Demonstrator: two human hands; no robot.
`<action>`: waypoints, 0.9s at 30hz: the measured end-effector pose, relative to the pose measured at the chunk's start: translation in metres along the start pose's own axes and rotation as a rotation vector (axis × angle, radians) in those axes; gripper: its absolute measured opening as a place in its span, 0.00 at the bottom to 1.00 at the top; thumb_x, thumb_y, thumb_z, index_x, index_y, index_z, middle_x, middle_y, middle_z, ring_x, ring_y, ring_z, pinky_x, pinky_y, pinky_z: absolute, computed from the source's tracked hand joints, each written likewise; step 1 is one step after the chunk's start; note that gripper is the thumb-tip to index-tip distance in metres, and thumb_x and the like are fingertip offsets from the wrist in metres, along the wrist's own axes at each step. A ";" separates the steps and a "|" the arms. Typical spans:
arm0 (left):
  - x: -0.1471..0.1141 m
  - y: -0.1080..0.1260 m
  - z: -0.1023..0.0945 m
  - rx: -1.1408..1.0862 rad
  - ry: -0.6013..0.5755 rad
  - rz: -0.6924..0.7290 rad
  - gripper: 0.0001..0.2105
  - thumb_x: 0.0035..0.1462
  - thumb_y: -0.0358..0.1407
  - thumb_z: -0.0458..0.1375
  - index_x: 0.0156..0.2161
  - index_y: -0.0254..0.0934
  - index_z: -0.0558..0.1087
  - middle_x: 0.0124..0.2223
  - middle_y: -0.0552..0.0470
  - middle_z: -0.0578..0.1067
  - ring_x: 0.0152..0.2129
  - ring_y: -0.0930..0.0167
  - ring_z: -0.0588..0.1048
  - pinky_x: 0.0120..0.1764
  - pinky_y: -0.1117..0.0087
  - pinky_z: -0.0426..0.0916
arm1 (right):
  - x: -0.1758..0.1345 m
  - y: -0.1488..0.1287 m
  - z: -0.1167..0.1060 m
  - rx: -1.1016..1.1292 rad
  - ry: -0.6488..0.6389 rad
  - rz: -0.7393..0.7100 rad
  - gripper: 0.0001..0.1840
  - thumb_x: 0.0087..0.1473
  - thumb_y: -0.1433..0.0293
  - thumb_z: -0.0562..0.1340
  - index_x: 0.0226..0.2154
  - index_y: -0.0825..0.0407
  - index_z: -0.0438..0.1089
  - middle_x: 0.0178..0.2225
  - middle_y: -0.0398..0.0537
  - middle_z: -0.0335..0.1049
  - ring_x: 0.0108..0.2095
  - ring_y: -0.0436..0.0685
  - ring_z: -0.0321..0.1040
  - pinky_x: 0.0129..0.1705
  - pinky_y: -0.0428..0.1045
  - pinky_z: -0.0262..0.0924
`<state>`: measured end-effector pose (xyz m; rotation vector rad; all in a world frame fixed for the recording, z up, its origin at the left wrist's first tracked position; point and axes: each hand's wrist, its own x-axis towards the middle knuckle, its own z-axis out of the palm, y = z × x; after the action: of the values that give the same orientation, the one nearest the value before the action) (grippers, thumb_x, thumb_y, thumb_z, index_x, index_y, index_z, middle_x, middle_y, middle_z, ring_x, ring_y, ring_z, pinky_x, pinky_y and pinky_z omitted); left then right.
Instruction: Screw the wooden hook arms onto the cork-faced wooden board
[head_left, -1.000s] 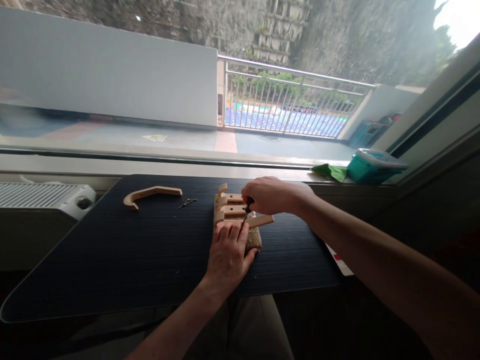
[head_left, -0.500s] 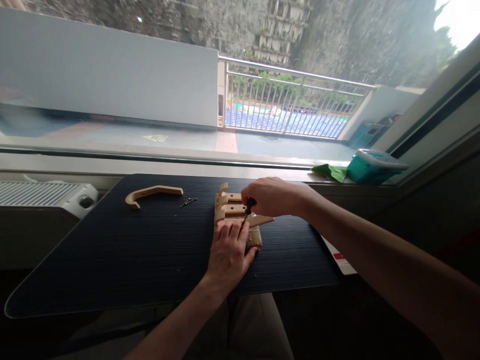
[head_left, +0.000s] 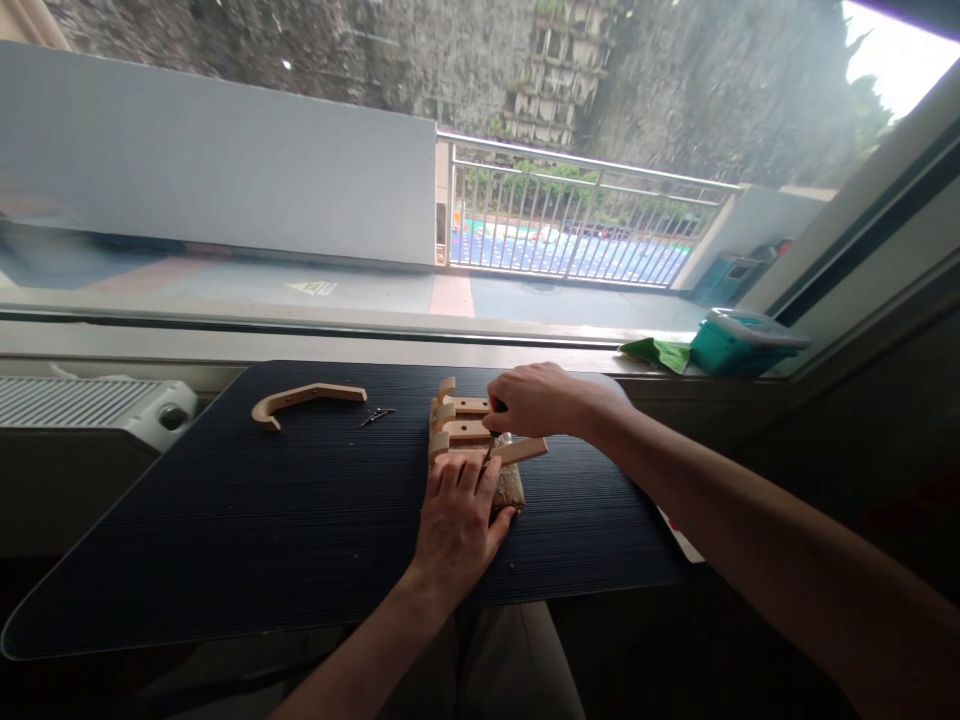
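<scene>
Clutching the screwdriver [head_left: 495,435], right hand [head_left: 541,398] sits just beyond the wooden strip [head_left: 523,451], which runs roughly left-right; left hand [head_left: 459,512] covers its near side, can't tell if clamped.

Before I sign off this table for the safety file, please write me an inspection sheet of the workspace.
Surface: dark, finely lined table.
Job's things: woven-looking block bearing three curved wooden pieces, the nearest piece slanted; loose fourth piece and screw-like bits to the left.
Clutter: partly hidden white-and-red item at the right edge.
Hands: left hand over the block and nearest piece; right hand grips a dark tool, probably a screwdriver, its tip unclear.
Cables: thin white strip behind the white heater; cannot tell what.
Surroundings: railing outside; teal box and green cloth on the sill.
</scene>
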<state>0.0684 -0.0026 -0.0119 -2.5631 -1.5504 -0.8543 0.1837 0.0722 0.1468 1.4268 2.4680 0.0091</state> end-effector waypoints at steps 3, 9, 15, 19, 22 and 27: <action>0.000 -0.001 0.002 -0.001 0.010 -0.002 0.24 0.53 0.40 0.55 0.55 0.36 0.63 0.53 0.45 0.65 0.51 0.60 0.60 0.56 0.55 0.53 | -0.006 0.005 0.000 0.072 0.012 -0.089 0.14 0.46 0.68 0.56 0.37 0.48 0.73 0.33 0.47 0.74 0.32 0.54 0.67 0.27 0.45 0.51; 0.000 -0.002 0.006 -0.010 0.078 0.015 0.23 0.52 0.40 0.56 0.54 0.38 0.64 0.52 0.46 0.66 0.50 0.60 0.61 0.55 0.55 0.55 | -0.004 0.009 0.010 0.057 0.057 -0.109 0.13 0.48 0.69 0.55 0.32 0.52 0.73 0.31 0.49 0.74 0.31 0.53 0.68 0.28 0.45 0.51; -0.004 -0.002 0.009 -0.007 0.111 0.030 0.22 0.53 0.40 0.55 0.53 0.36 0.65 0.53 0.45 0.66 0.50 0.60 0.61 0.55 0.55 0.54 | 0.006 0.002 0.015 0.047 0.110 0.065 0.18 0.52 0.62 0.51 0.33 0.52 0.73 0.34 0.53 0.74 0.33 0.57 0.69 0.28 0.47 0.54; -0.005 -0.002 0.010 0.007 0.123 0.038 0.23 0.53 0.41 0.55 0.53 0.36 0.65 0.52 0.45 0.66 0.50 0.61 0.61 0.55 0.55 0.55 | -0.002 0.001 0.010 0.056 0.049 0.016 0.17 0.45 0.61 0.58 0.38 0.49 0.71 0.35 0.49 0.74 0.34 0.58 0.69 0.28 0.47 0.54; -0.005 -0.002 0.010 0.007 0.129 0.033 0.23 0.53 0.41 0.55 0.54 0.36 0.65 0.53 0.45 0.66 0.50 0.61 0.61 0.56 0.56 0.54 | -0.010 0.003 0.010 0.073 0.034 -0.039 0.14 0.46 0.66 0.57 0.37 0.49 0.71 0.35 0.48 0.74 0.35 0.56 0.69 0.29 0.47 0.54; -0.004 -0.003 0.013 -0.003 0.130 0.029 0.23 0.53 0.41 0.55 0.53 0.36 0.65 0.53 0.46 0.66 0.50 0.60 0.61 0.56 0.56 0.52 | -0.009 0.005 0.025 0.111 0.128 -0.007 0.13 0.49 0.65 0.54 0.34 0.50 0.71 0.33 0.48 0.74 0.33 0.55 0.69 0.28 0.47 0.52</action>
<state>0.0705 -0.0008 -0.0255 -2.4703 -1.4736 -0.9985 0.1989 0.0637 0.1256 1.5059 2.6141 -0.0406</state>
